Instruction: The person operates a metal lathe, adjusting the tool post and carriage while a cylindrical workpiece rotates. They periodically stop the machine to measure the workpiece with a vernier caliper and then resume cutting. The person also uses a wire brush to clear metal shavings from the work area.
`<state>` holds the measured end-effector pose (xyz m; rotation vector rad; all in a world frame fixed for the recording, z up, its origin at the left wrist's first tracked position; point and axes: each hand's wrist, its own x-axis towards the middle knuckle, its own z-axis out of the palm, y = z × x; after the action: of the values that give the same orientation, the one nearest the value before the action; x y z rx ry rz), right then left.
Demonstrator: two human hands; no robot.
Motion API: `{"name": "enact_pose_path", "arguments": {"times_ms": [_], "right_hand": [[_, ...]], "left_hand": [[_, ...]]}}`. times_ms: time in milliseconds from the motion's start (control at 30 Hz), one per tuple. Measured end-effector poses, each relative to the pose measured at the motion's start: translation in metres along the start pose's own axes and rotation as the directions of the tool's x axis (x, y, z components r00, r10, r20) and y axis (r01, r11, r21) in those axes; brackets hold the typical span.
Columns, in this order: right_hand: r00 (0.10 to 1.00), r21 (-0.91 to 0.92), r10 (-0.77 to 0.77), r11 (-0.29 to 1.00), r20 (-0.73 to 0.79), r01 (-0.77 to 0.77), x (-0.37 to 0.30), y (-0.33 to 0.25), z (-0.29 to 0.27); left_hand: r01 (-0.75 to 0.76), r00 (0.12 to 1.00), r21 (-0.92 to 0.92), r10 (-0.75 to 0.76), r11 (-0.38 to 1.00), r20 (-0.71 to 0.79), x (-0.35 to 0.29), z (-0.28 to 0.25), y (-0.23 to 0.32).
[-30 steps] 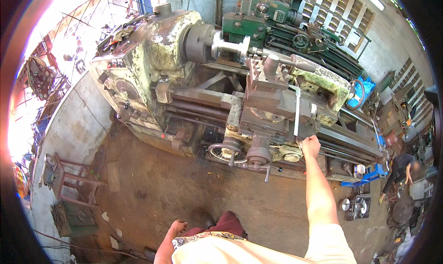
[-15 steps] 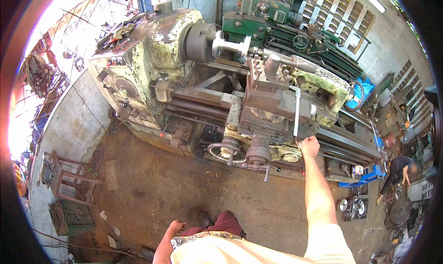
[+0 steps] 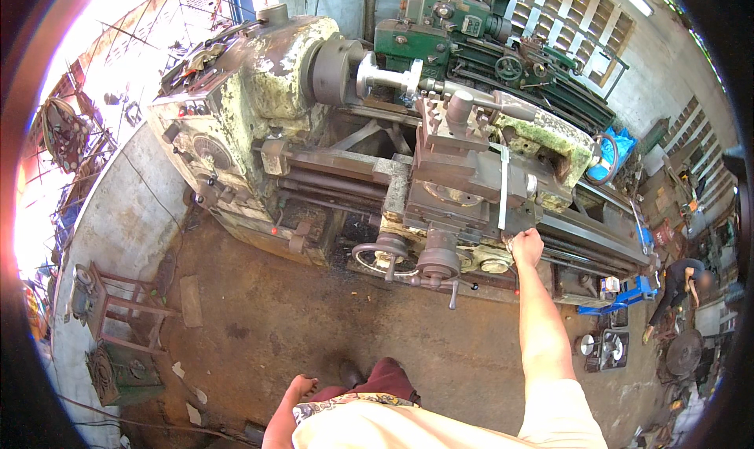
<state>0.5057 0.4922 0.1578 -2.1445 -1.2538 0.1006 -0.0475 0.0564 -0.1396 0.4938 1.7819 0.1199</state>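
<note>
A large worn lathe (image 3: pixel 314 154) with peeling pale paint stands before me. My right arm reaches out to its carriage (image 3: pixel 463 190), and my right hand (image 3: pixel 527 247) is closed at the near right corner. What its fingers grip is hidden. Just beyond that hand a pale flat strip (image 3: pixel 504 188) lies across the slide. A shiny flanged workpiece (image 3: pixel 390 80) sits in the chuck (image 3: pixel 336 72). Low at my side hangs my left hand (image 3: pixel 302 386), its fingers loosely bent and nothing seen in them.
Handwheels (image 3: pixel 385 256) and a crank handle (image 3: pixel 453 294) stick out toward me from the carriage. Behind stands a green lathe (image 3: pixel 487 48). A wooden frame (image 3: pixel 129 311) is at the left wall. At the far right a person (image 3: pixel 674 292) bends over near a blue stand (image 3: pixel 628 298).
The view has shifted very slightly. My right hand stays at the same corner of the carriage, and my left hand still hangs at my side.
</note>
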Motion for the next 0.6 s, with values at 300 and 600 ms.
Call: {"name": "enact_pose_path", "arguments": {"times_ms": [300, 600], "right_hand": [[0.998, -0.01, 0.054, 0.999, 0.025, -0.054, -0.0008, -0.0033, -0.0016], [0.999, -0.009, 0.033, 0.999, 0.017, -0.033, 0.0, -0.001, -0.0001]], "left_hand": [[0.008, 1.0, 0.042, -0.008, 0.999, 0.005, 0.0048, 0.0005, -0.0015], [0.03, 1.0, 0.043, -0.03, 0.999, -0.001, -0.0021, 0.0013, 0.0015]]}}
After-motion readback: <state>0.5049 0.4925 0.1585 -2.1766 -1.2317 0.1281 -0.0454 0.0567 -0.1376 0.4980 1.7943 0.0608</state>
